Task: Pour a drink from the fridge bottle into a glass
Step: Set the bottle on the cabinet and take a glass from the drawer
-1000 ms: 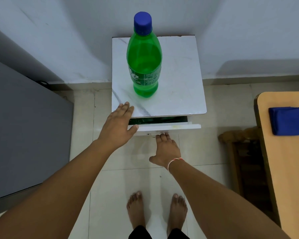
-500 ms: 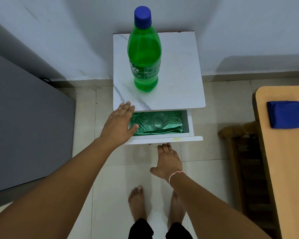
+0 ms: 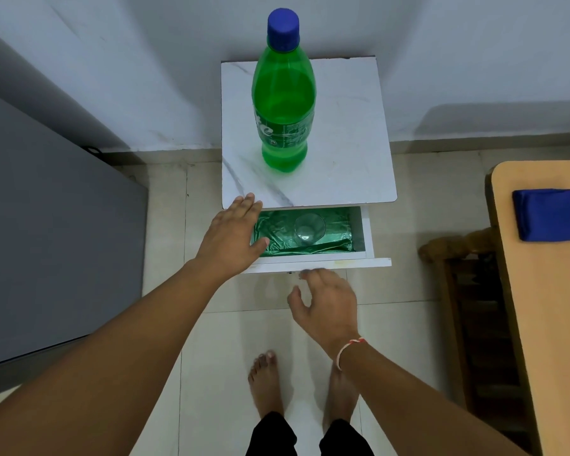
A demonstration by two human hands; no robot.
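A green plastic bottle (image 3: pixel 283 106) with a blue cap stands upright on the white marble-patterned cabinet top (image 3: pixel 349 153). Below its front edge the drawer (image 3: pixel 369 238) is pulled out, lined with green foil. A clear glass (image 3: pixel 309 229) stands upright in the middle of the drawer. My left hand (image 3: pixel 234 238) lies flat, fingers spread, over the cabinet's front left corner and the drawer's left end. My right hand (image 3: pixel 326 304) hovers just off the drawer's front panel, fingers loosely curled, holding nothing.
A grey fridge (image 3: pixel 46 245) side stands at the left. A wooden table (image 3: pixel 547 291) with a folded blue cloth (image 3: pixel 550 213) is at the right, a dark wooden chair (image 3: pixel 468 291) beside it. My bare feet (image 3: pixel 267 383) stand on the tiled floor.
The drawer has slid out from nearly closed to open, uncovering the glass. My right hand has come off the drawer front and drawn back slightly. The left hand stayed at the corner.
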